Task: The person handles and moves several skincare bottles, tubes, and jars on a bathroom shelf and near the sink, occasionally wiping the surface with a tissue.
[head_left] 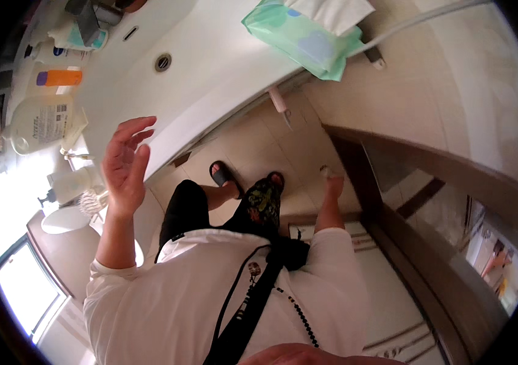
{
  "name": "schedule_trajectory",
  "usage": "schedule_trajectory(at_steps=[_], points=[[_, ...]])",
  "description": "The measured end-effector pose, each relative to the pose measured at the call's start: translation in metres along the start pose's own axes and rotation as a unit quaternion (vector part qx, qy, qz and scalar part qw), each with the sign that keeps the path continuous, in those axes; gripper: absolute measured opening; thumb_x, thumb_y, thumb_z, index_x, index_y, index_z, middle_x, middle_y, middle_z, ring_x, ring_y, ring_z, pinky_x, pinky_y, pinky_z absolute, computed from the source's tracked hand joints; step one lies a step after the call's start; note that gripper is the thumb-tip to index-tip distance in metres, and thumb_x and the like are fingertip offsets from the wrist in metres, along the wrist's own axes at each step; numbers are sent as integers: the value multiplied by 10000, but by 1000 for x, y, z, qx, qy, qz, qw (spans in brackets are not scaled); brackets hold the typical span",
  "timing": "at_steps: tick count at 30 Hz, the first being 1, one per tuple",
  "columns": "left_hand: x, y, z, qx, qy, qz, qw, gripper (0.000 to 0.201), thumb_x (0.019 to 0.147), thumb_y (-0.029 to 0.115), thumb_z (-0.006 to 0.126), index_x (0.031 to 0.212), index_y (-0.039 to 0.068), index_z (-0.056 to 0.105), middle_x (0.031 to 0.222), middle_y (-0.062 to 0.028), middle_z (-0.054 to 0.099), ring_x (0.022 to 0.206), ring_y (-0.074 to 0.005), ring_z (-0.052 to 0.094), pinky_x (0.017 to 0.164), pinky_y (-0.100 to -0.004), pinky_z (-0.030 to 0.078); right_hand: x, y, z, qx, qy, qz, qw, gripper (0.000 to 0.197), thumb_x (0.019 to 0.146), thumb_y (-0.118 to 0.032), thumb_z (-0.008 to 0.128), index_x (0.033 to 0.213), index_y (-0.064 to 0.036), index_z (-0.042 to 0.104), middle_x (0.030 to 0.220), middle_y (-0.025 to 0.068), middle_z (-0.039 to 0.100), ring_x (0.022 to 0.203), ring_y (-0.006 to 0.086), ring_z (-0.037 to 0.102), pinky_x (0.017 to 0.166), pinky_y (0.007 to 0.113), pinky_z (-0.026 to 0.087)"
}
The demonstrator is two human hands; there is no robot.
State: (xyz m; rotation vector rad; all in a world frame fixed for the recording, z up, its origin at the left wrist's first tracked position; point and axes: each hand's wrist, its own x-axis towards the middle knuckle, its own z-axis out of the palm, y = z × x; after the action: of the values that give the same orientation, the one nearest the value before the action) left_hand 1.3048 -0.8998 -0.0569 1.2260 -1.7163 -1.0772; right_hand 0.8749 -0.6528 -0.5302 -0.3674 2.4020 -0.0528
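Observation:
My left hand [126, 163] is raised beside the white sink [204, 91], near its front rim on the left. Its fingers are curved and the thumb stands apart, with nothing between them. A large pale bottle [41, 123] and other bottles line the counter beyond this hand. My right hand [331, 174] hangs low at my right side, above the tiled floor and near a dark brown door frame [356, 161]. It is small and dim, so its fingers cannot be made out.
A green pack of tissues [308, 42] lies at the sink's far right edge. An orange bottle [63, 78] and a white pump bottle [70, 184] stand at the left. A pink handle-shaped thing [278, 100] shows below the rim. A patterned mat [387, 286] lies behind me.

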Motion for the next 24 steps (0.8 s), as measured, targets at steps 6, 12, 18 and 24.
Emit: schedule_trajectory(at_steps=[6, 12, 18, 24], points=[[-15, -38, 24, 40, 41, 104, 993, 279, 916, 77, 513, 1176, -24, 522, 1176, -216, 554, 1090, -283, 537, 928, -408, 441, 47, 12, 89, 15, -10, 67, 998, 448, 874, -240, 630, 1182, 56, 494, 1163, 239, 595, 994, 361, 633, 795, 433, 546], [-21, -59, 33, 43, 29, 132, 990, 266, 909, 80, 528, 1154, -22, 530, 1134, -209, 565, 1085, -287, 542, 923, -405, 442, 71, 35, 134, 28, 102, 31, 994, 417, 843, -213, 661, 1140, 31, 498, 1144, 253, 578, 944, 410, 628, 784, 441, 547], [-18, -42, 19, -4, 33, 96, 995, 243, 886, 11, 523, 1123, -28, 560, 1131, -197, 579, 1087, -281, 545, 927, -389, 434, 77, 62, 126, -360, 61, -53, 930, 503, 802, -264, 705, 1168, 22, 511, 1228, 286, 500, 1075, 383, 582, 819, 444, 512], [-13, 26, -23, -78, -5, 45, 996, 218, 893, -6, 521, 1100, -31, 584, 1090, -156, 602, 1044, -239, 554, 935, -350, 416, 7, 18, 59, -184, 171, -104, 962, 444, 925, -339, 501, 1153, 30, 596, 1251, 267, 529, 1133, 389, 532, 962, 445, 426]])
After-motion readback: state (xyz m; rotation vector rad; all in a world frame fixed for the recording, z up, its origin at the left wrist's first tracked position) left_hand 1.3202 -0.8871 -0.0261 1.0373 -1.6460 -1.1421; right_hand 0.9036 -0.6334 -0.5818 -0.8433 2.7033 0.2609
